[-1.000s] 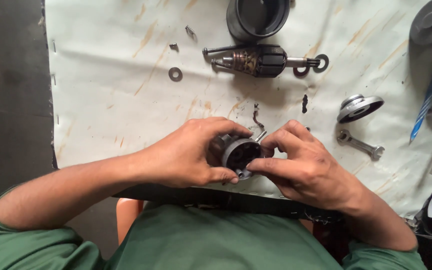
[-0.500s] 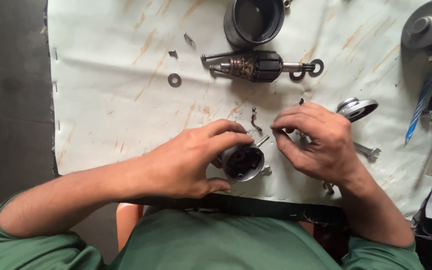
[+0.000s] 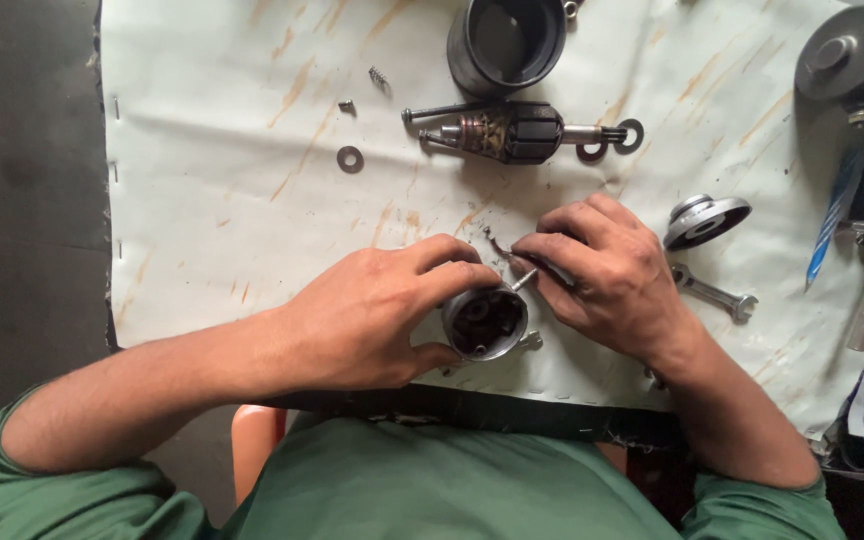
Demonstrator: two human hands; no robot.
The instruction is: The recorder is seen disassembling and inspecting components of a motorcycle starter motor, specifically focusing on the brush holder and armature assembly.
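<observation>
On the left edge of the table: the pale, rust-stained cloth [image 3: 212,200] covered the top, likely to catch small bits so they did not roll away.
Washer: a small flat ring [image 3: 350,158] lay alone on the cloth, toward the far left part, with a tiny screw [image 3: 347,105] and a little spring [image 3: 379,78] lying past it.
Left hand: the left hand [image 3: 372,315] was wrapped around the round metal housing [image 3: 485,322] at the near edge, fingers pressed on its sides. It seemed tipped open-end up so the person could look inside.
Housing: it sat just above the near edge of the table, in the middle, with dark parts showing inside.
Far edge, middle: a dark round tube [image 3: 507,40] stood open end up.
Rotor: a thick rotor with copper wire [image 3: 512,132] lay on its side just in front of the tube, with a long bolt [image 3: 442,110] beside it and two ring washers [image 3: 612,142] by its shaft end.
Right hand: the right hand [image 3: 602,270] was pinching a thin metal pin [image 3: 523,280], fingertips squeezed together, its tip right at the rim of the housing. A small bent wire piece [image 3: 497,245] lay just past the fingers.
Round cap: a shiny metal cap [image 3: 707,220] rested tilted just right of that hand.
Wrench: a small spanner [image 3: 717,295] lay below the cap.
Right edge: a grey round part [image 3: 852,50], a blue-handled tool [image 3: 837,210] and other tools were kept close, likely for easy reach.
</observation>
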